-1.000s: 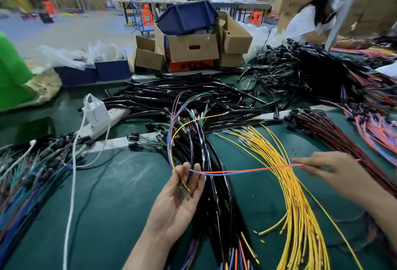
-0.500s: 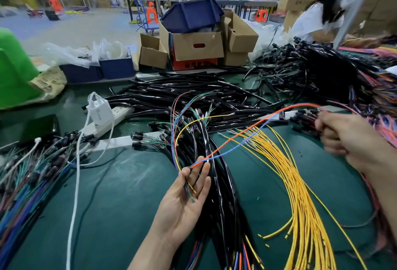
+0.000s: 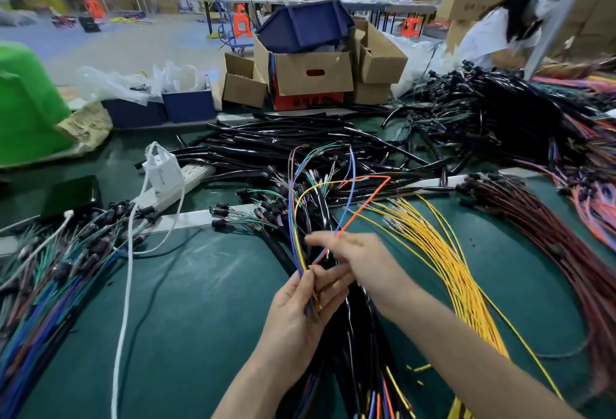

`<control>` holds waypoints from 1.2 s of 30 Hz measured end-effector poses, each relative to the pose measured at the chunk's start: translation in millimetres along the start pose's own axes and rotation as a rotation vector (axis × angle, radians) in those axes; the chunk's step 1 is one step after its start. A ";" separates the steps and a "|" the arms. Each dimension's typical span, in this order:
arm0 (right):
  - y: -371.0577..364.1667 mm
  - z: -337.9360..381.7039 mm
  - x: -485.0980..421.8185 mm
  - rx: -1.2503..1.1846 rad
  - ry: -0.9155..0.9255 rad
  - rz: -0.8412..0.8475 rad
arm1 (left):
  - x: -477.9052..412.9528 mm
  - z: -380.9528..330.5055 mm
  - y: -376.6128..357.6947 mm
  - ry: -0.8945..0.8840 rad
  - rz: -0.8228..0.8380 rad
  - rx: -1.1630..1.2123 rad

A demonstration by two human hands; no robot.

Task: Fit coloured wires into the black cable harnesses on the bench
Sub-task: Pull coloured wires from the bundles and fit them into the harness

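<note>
My left hand [image 3: 296,315] grips the ends of a bundle of coloured wires [image 3: 294,218] that rises in purple, blue, green and yellow strands. My right hand [image 3: 363,262] is just above and right of it, blurred, pinching an orange wire [image 3: 370,198] and a blue wire [image 3: 348,198]. Both wires loop up and back over the bench. Under both hands lies a thick sheaf of black cable harnesses [image 3: 353,345], running towards me. A fan of loose yellow wires [image 3: 446,262] lies on the green mat to the right.
Dark red wires [image 3: 550,238] and a big black harness pile [image 3: 500,125] fill the right side. More finished harnesses [image 3: 50,278] lie at the left. A power strip with a white charger [image 3: 163,171] and its white cable sits behind. Cardboard boxes [image 3: 313,75] and a person [image 3: 500,28] are beyond.
My right hand has swung in from the right to meet my left hand, carrying the orange and blue wires, which now loop upward. My left hand's fingers have curled around the bundle.
</note>
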State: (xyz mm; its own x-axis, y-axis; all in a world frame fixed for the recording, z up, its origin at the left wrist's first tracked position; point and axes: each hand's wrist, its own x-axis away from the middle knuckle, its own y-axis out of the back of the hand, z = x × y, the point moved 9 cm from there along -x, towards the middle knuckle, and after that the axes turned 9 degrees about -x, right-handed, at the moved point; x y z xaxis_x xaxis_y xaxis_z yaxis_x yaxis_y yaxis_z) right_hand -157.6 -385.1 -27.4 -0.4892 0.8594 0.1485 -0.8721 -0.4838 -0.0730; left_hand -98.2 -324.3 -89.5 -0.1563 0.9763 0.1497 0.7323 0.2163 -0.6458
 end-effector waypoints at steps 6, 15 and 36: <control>5.4 -11.0 0.3 -0.062 -0.043 -0.059 | 0.9 -2.5 1.0 -0.023 -0.038 -0.016; 2.5 -11.7 14.6 -0.048 -0.092 0.061 | 1.3 -0.4 3.1 0.005 -0.051 -0.096; 3.8 21.2 -15.0 -0.132 -0.161 0.202 | 35.6 -40.6 -25.9 -0.227 0.242 -0.898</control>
State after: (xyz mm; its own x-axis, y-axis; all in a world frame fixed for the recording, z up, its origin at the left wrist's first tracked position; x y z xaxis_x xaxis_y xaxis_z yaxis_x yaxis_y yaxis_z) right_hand -153.4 -403.4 -8.9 -0.6543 0.7058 0.2717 -0.7562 -0.6074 -0.2432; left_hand -95.9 -295.5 -37.1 0.0105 0.9924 -0.1224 0.9818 0.0129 0.1893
